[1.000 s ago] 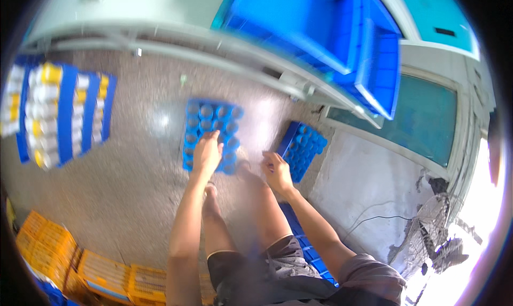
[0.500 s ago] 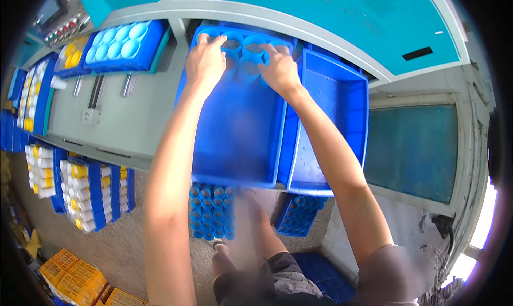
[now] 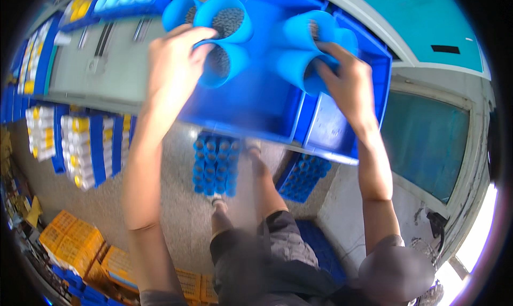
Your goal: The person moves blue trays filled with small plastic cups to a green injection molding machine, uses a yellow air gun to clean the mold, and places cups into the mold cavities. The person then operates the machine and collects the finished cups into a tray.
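My left hand [image 3: 179,65] is closed on bright blue cups [image 3: 240,60], a cluster of three with their mouths tilted toward me. Dark grey pellets show inside them. On the right, my right hand [image 3: 350,79] grips another cluster of blue cups [image 3: 288,65], its fingers at their rims. Pellets are visible in one of these; the lower one is dark inside. Both clusters are raised over a wide blue bin [image 3: 251,106], with a gap between them. A second, narrower blue bin [image 3: 334,122] sits to its right.
Below the bins, upright blue cups [image 3: 216,164] stand on the floor, and a blue crate of cups [image 3: 304,178] is nearby. Racks of white and yellow cylinders [image 3: 80,146] are at left. Orange crates [image 3: 75,244] lie lower left. A teal machine panel [image 3: 427,23] overhangs the back right.
Both hands have lifted blue cups from the far end of the bin toward me. They have moved apart, splitting the cups into two clusters. The whole view has shifted.
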A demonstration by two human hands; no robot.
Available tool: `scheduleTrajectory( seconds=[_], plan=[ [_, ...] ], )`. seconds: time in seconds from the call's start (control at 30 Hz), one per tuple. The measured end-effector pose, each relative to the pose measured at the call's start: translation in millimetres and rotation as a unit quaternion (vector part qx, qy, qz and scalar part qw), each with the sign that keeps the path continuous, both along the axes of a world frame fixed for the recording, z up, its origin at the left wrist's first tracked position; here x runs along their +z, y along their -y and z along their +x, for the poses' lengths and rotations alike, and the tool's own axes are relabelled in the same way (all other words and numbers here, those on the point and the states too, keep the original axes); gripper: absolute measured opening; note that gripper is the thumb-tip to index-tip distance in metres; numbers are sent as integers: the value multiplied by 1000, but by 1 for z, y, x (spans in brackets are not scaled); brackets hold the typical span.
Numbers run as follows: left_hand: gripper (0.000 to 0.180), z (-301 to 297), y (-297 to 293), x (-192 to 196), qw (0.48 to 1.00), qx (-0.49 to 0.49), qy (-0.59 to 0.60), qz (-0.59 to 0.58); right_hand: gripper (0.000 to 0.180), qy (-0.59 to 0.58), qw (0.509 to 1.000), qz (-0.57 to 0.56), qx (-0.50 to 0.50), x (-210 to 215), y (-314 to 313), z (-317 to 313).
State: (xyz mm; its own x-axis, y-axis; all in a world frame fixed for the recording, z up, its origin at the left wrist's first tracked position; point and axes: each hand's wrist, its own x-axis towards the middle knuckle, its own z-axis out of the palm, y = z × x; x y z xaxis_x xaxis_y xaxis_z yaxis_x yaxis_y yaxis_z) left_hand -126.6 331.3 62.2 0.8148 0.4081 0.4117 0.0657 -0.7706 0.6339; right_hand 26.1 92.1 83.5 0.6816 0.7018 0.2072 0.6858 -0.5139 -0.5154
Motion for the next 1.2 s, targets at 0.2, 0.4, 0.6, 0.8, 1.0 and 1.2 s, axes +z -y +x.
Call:
scheduleTrajectory(
  seconds=[0.2, 0.4, 0.6, 0.8, 1.0, 1.2],
  plan=[
    [27, -230, 20, 60, 982, 16, -187, -29, 30, -144, 983, -110, 25, 76, 94, -175],
    [26, -376, 24, -85, 932, 14, -350, -92, 31, -350, 920, -176, 38, -65, 128, -278],
    [22, -394, 63, -314, 923, 127, -322, -168, 32, -251, 954, -135, -88, -332, 109, -340],
    [23, -356, 110, -494, 946, 94, -250, -183, 31, -390, 896, -107, -181, -506, 79, -360],
    [38, -348, 139, -531, 926, 125, -327, -141, 35, -340, 910, -200, -129, -533, 76, -366],
    [58, -341, 140, -511, 873, 52, -457, -166, 33, -378, 915, -118, -76, -470, 110, -346]
  ],
)
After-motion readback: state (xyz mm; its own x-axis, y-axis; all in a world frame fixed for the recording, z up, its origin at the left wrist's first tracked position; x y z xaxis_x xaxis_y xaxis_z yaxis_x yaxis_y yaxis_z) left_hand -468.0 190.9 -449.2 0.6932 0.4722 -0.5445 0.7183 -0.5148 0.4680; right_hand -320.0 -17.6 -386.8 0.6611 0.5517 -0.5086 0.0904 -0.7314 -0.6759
